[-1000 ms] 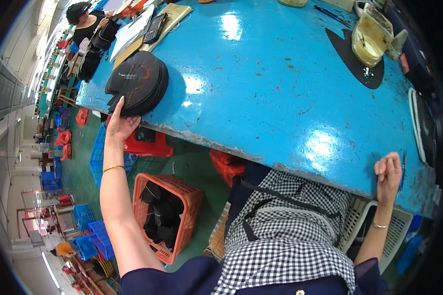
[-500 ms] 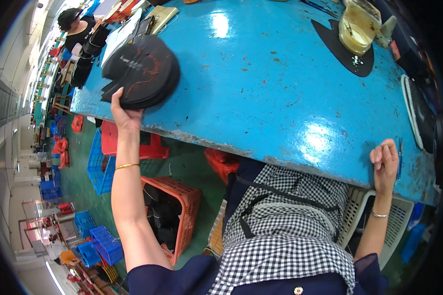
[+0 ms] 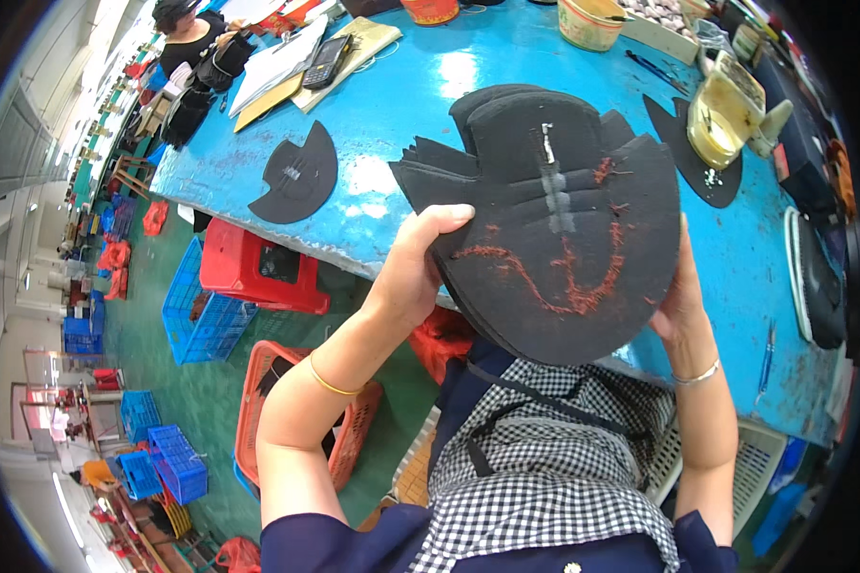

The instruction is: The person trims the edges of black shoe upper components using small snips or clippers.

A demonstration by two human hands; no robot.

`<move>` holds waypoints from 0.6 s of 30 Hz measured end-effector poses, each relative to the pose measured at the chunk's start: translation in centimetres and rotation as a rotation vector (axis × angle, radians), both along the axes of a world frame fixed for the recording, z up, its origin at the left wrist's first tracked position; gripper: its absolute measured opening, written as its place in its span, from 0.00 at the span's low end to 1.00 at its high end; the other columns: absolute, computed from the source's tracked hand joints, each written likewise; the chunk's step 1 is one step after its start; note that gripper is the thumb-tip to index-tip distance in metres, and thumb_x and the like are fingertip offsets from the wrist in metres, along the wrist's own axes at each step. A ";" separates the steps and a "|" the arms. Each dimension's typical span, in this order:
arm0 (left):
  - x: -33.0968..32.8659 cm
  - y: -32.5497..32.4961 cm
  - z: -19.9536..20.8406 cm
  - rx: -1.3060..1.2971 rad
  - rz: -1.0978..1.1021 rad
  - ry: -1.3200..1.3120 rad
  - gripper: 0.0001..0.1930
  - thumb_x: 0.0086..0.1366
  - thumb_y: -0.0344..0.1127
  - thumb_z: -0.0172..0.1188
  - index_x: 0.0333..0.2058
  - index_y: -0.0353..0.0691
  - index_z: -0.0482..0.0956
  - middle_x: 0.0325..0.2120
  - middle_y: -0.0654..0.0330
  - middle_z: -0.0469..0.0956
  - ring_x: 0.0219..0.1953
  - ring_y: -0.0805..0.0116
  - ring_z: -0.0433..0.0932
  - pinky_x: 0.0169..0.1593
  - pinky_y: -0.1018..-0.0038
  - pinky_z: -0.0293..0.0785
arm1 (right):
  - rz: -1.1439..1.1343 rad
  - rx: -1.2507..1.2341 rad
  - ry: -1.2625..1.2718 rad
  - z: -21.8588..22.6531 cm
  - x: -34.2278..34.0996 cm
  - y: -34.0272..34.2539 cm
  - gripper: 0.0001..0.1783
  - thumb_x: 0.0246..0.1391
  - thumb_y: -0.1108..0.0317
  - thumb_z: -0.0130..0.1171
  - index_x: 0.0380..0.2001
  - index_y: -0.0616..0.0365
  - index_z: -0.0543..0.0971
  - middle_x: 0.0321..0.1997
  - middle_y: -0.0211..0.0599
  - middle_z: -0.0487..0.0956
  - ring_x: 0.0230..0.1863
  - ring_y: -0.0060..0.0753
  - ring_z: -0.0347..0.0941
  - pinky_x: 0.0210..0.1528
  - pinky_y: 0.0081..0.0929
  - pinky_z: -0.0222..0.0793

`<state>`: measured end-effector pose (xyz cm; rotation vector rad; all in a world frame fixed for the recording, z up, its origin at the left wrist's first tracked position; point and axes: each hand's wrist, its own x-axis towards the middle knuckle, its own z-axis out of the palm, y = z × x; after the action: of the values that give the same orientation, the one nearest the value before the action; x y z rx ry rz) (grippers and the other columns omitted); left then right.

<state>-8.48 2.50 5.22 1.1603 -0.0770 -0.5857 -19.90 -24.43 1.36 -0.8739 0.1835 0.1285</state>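
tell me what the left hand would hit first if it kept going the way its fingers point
Hedged, since depth is unclear: the left hand points up and right, straight into the stack of black cutouts it already holds.

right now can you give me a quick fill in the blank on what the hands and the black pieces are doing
1. The stack of black pieces is held by ____ hands.
2. The top piece carries scrawled marks of ____ colour.
3. A single black piece lies flat on the ____ table.
4. The left hand has a thin ____ at its wrist.

Missing words: both; red; blue; bangle
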 end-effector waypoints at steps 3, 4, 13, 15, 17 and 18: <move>0.3 1.2 -0.6 0.034 -0.002 0.062 0.16 0.62 0.37 0.59 0.45 0.33 0.78 0.39 0.58 0.81 0.42 0.68 0.80 0.51 0.71 0.74 | 0.141 0.235 -0.110 0.4 0.3 0.9 0.50 0.58 0.34 0.54 0.72 0.55 0.53 0.71 0.42 0.61 0.68 0.40 0.62 0.67 0.45 0.62; 0.3 1.3 -0.9 0.031 -0.001 0.062 0.16 0.62 0.37 0.59 0.45 0.33 0.78 0.39 0.58 0.81 0.42 0.68 0.80 0.51 0.71 0.74 | 0.141 0.232 -0.110 0.8 0.4 1.5 0.50 0.58 0.34 0.54 0.72 0.55 0.53 0.71 0.42 0.61 0.68 0.40 0.62 0.67 0.45 0.62; 0.7 2.3 -0.4 0.200 -0.263 -0.402 0.34 0.62 0.37 0.66 0.61 0.30 0.61 0.54 0.55 0.72 0.54 0.68 0.72 0.58 0.69 0.70 | -0.161 0.015 0.198 -0.1 0.7 2.9 0.27 0.54 0.64 0.63 0.55 0.63 0.72 0.50 0.43 0.79 0.48 0.32 0.79 0.51 0.31 0.77; 3.8 4.9 -1.1 0.213 -0.424 -0.454 0.27 0.68 0.39 0.60 0.62 0.33 0.66 0.54 0.59 0.74 0.55 0.67 0.73 0.55 0.71 0.72 | -0.233 0.107 0.214 0.4 -0.4 2.0 0.16 0.56 0.66 0.60 0.44 0.66 0.79 0.40 0.44 0.84 0.38 0.35 0.82 0.43 0.31 0.82; 7.4 6.2 -0.8 0.853 -0.178 -0.895 0.18 0.66 0.41 0.62 0.48 0.36 0.80 0.45 0.56 0.81 0.47 0.64 0.80 0.51 0.69 0.76 | -0.313 0.122 0.224 0.8 -1.7 0.9 0.15 0.56 0.67 0.59 0.43 0.66 0.79 0.40 0.45 0.84 0.38 0.35 0.82 0.43 0.31 0.82; 10.2 9.2 -2.8 1.221 -0.003 -1.279 0.19 0.60 0.43 0.67 0.46 0.37 0.81 0.45 0.52 0.80 0.47 0.57 0.81 0.51 0.66 0.76 | -0.374 0.139 0.224 1.3 -2.5 0.4 0.14 0.56 0.67 0.58 0.42 0.66 0.80 0.40 0.45 0.84 0.39 0.35 0.82 0.43 0.32 0.82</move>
<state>1.74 11.71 2.39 2.5763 -0.9048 0.3056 -22.38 -23.98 2.70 -0.6726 0.5375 -0.1099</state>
